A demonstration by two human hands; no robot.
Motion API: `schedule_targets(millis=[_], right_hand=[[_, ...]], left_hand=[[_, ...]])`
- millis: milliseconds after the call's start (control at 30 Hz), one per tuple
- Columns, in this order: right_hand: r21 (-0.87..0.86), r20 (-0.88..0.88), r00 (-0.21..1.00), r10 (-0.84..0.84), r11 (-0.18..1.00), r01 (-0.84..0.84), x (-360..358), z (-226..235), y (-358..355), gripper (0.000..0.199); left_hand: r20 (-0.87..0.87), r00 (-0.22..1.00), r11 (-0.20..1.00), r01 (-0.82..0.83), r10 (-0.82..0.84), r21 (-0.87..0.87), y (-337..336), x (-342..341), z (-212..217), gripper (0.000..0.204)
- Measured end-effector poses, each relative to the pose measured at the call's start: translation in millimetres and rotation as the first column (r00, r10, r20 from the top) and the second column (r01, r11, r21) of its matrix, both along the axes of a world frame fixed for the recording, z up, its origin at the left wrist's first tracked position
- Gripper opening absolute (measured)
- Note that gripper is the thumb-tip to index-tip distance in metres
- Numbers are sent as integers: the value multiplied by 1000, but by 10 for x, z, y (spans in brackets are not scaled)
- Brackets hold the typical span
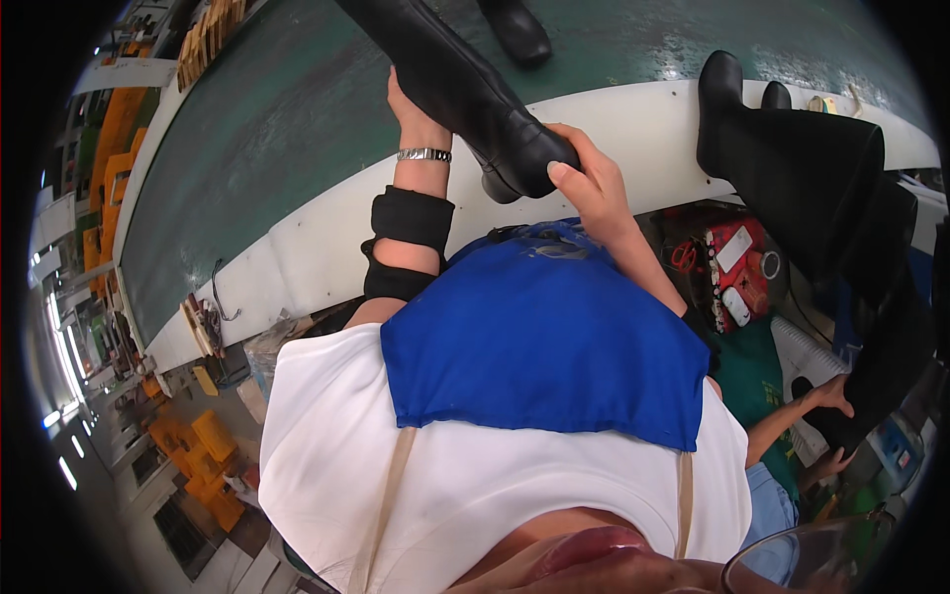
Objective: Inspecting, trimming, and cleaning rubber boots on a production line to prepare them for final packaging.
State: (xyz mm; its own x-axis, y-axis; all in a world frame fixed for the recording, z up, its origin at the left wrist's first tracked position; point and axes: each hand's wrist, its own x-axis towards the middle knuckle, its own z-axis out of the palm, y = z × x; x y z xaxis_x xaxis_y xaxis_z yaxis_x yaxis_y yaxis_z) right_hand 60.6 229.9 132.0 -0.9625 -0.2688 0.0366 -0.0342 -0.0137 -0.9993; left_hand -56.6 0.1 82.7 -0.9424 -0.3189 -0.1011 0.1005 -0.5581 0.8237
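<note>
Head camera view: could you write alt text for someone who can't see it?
A person's right hand grips a tall black boot above a green, white-edged table, the left hand against it. More black boots are to the right, near a co-worker's hands.

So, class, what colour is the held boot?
The boot is black, seen best in the head view.
</note>
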Motion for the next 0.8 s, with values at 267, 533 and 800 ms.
schedule_targets(millis=[267,533,800], right_hand=[[-263,18,1000,13,965,-7,32,-198,88,67],[-189,-7,999,-32,981,30,24,-229,46,67],[-107,-8,997,-82,991,81,23,-158,8,63]], left_hand=[[-93,996,907,24,17,421,-4,-15,-74,39],[-42,997,933,-48,68,357,114,157,229,36],[-32,995,934,-83,100,347,63,166,199,44]])
